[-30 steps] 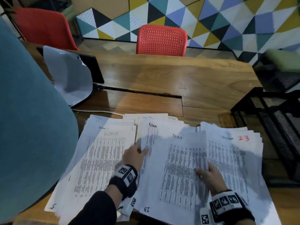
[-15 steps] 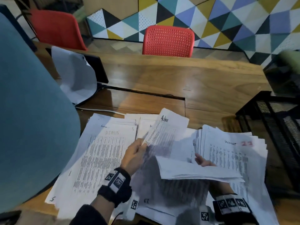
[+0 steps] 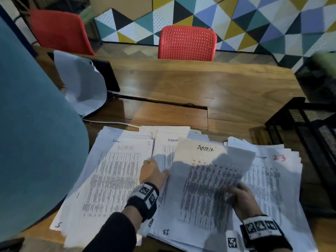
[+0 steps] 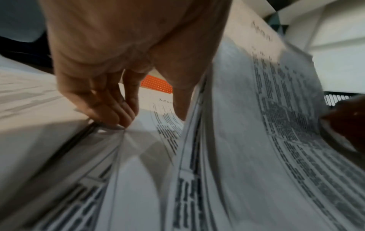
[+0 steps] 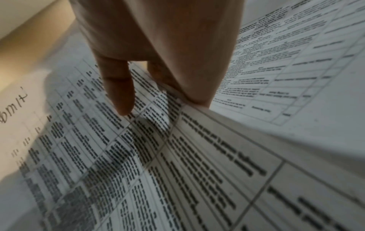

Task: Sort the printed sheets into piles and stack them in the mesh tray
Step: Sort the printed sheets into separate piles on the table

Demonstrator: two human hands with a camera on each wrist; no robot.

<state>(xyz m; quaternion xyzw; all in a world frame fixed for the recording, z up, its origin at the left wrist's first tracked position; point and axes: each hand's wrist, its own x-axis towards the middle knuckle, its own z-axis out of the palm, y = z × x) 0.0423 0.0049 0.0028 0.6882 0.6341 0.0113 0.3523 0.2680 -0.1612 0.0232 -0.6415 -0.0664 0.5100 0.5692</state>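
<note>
Closest in, the right hand pinches the right edge of a printed sheet headed "Admin", thumb on top, fingers tucked under. Left hand sits a bit further up, fingers together and fairly straight, tips pressing down on the papers in the gap between the left pile marked "ADMIN" and the middle one. A third pile with a red "23" lies on the right. Beyond that it's bare wood table, the black mesh tray off to the right edge, and red chairs at the back
</note>
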